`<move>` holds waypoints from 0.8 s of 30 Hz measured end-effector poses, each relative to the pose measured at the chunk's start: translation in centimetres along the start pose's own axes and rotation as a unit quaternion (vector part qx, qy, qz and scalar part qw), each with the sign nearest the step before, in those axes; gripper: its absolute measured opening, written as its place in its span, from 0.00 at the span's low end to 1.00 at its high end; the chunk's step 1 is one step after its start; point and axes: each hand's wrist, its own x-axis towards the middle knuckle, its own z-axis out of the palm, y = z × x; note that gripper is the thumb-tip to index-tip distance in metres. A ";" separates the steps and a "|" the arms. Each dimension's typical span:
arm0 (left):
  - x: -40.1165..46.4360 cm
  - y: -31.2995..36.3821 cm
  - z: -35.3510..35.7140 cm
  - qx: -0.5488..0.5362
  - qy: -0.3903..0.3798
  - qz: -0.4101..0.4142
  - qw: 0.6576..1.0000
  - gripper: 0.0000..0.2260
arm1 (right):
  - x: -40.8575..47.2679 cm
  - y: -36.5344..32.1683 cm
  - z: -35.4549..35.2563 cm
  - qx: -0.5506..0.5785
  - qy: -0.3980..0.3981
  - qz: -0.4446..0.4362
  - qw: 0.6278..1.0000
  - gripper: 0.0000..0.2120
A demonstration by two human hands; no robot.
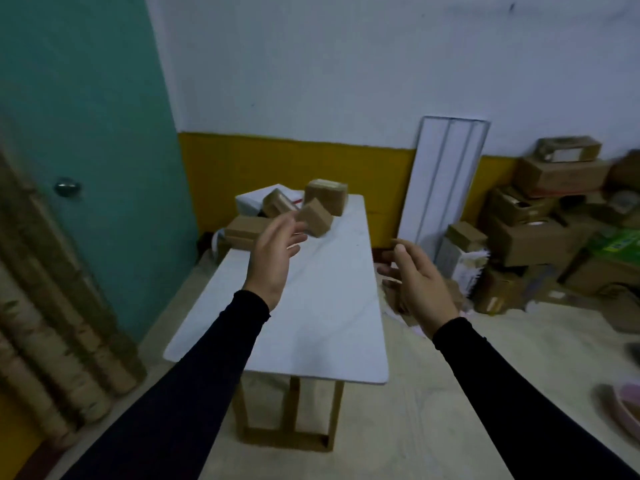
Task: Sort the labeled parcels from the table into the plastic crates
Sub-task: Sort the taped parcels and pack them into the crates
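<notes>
Several brown cardboard parcels lie at the far end of the white table point(311, 306): a tall one point(327, 195), a tilted one point(317, 218), a small one point(277, 201) and a flat one point(242, 227) at the left edge. A white parcel point(251, 201) sits behind them. My left hand point(272, 258) hovers over the table just short of the parcels, fingers relaxed and holding nothing. My right hand point(414, 277) is raised beyond the table's right edge, fingers loosely spread and empty. No plastic crate is in view.
A teal door point(79, 133) and cardboard tubes point(45, 323) stand at the left. A white panel point(446, 181) leans on the back wall. Stacked cardboard boxes point(554, 220) crowd the right side. The floor is pale; a pink object point(627, 403) lies at the right edge.
</notes>
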 end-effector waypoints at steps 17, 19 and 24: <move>26.6 -13.0 30.2 0.060 0.021 -0.046 0.997 0.14 | 35.0 11.6 -22.4 -0.056 -0.005 0.031 0.998 0.11; 29.1 -14.0 31.6 0.070 0.044 -0.050 0.995 0.14 | 39.2 12.1 -22.9 -0.058 -0.032 0.035 0.997 0.10; 35.3 -16.3 31.6 0.069 0.139 -0.074 0.985 0.12 | 49.0 13.6 -21.1 -0.067 -0.114 0.051 0.990 0.13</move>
